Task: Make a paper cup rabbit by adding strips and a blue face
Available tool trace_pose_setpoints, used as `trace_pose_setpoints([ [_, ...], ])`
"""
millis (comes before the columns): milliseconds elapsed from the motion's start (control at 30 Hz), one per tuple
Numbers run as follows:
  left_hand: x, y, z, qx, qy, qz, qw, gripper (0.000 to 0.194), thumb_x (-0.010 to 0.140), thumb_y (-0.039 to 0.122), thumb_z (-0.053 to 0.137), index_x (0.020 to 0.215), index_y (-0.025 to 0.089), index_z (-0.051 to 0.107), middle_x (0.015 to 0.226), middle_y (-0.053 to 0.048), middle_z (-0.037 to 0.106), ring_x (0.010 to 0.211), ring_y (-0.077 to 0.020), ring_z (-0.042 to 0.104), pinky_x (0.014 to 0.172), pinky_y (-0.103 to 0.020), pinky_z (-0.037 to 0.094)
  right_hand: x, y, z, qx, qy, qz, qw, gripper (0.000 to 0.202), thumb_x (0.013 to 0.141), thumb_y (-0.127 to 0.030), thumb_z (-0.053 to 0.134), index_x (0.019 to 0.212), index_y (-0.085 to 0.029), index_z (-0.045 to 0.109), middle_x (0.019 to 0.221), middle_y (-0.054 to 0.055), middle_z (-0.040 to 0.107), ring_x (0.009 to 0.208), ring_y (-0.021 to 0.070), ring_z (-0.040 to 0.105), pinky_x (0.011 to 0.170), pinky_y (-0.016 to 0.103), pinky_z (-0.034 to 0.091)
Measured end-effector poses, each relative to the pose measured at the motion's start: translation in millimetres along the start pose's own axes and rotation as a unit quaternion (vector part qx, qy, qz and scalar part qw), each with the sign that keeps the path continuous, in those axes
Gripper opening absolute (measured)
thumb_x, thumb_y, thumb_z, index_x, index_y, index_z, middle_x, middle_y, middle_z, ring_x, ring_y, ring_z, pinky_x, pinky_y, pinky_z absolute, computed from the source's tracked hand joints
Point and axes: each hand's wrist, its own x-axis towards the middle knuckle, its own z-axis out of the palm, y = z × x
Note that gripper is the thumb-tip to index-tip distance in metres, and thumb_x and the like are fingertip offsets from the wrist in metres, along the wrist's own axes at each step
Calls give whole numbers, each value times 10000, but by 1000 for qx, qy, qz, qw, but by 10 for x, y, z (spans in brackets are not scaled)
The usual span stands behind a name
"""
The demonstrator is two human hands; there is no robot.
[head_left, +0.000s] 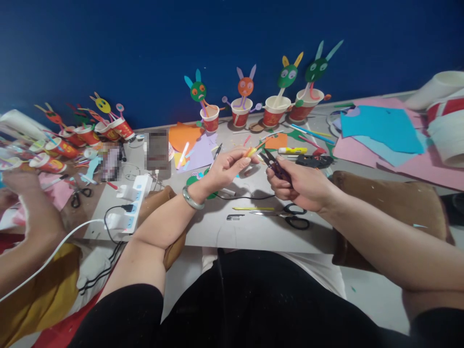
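Note:
My left hand (230,169), a bangle on its wrist, is closed with thumb and fingertips on a small yellow-orange strip (251,152), its exact kind unclear. My right hand (295,181) is wrapped round dark-handled pliers (271,163), whose jaws point at that strip. Whether the jaws touch it I cannot tell. Just below my left fingertips is a roll of clear tape (249,170). Nearer to me on the table lie scissors (295,220) with black handles, a yellow stick (253,209) and a black pen cap (235,217).
Along the blue wall stand red paper cups (241,116) with paper animal heads on strips. Coloured paper (382,128) is at right, a power strip (137,200) at left. A black cable (246,197) crosses the table. A co-worker's arm (41,217) is at far left.

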Motion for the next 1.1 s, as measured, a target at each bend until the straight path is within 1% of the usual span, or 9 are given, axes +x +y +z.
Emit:
trace_pose_setpoints([
  [267,-9,-9,7,-9,-9,-2,1000,454,1040,604,602,980,200,802,1027,-81,757,994,-165,678,912,-331,542,17,6,3,9,3,-18,1000,529,1142,-511,320,774,-196,531,526,-74,286,448,67,142,400,174,176],
  [367,-12,-13,6,-3,-9,1,1000,434,1047,583,602,985,203,803,1036,-82,762,1008,-162,679,933,-333,539,19,2,0,11,2,-20,1000,518,1140,-510,337,772,-198,527,522,-79,283,450,67,134,395,172,175],
  [467,-14,-8,5,0,-11,-7,1000,450,1045,599,595,988,204,803,1052,-86,765,1024,-166,681,944,-339,543,19,-7,0,16,2,-18,1000,501,1135,-510,368,775,-200,525,522,-82,278,455,68,126,387,168,170],
  [633,-16,7,9,2,-16,-21,1000,488,1031,636,594,994,198,806,1048,-95,752,1000,-162,670,831,-299,561,5,-29,20,17,23,-16,999,493,1134,-496,382,769,-198,525,528,-82,269,463,70,125,382,166,173],
  [700,-17,6,16,-9,-16,-27,999,496,1025,643,597,986,195,806,1054,-99,742,985,-161,667,773,-283,567,2,-33,19,20,24,-15,999,497,1140,-489,359,773,-197,526,532,-83,263,462,69,117,385,168,169],
  [800,-19,2,30,-27,-15,-42,999,501,1008,657,615,978,195,807,1065,-104,733,985,-163,661,733,-265,575,15,-23,-6,25,21,-18,999,493,1142,-484,350,781,-198,524,533,-84,261,459,69,112,388,173,170],
  [933,-23,0,51,-49,-16,-61,997,528,984,688,631,973,187,801,1070,-104,712,933,-150,657,652,-236,563,48,1,-47,17,5,-44,999,444,1103,-510,490,778,-209,520,528,-86,272,450,70,139,387,190,183],
  [1000,-23,1,56,-58,-17,-65,996,540,975,699,637,968,183,796,1081,-108,708,941,-153,658,625,-227,553,50,-4,-50,15,5,-52,999,438,1082,-520,546,770,-213,519,524,-86,274,448,70,149,387,195,191],
  [1100,-18,2,48,-59,-18,-67,996,544,965,708,647,964,185,798,1088,-108,716,942,-151,660,643,-232,555,21,-42,-30,30,28,-49,998,444,1105,-485,516,763,-202,526,527,-82,283,454,64,157,398,189,183],
])
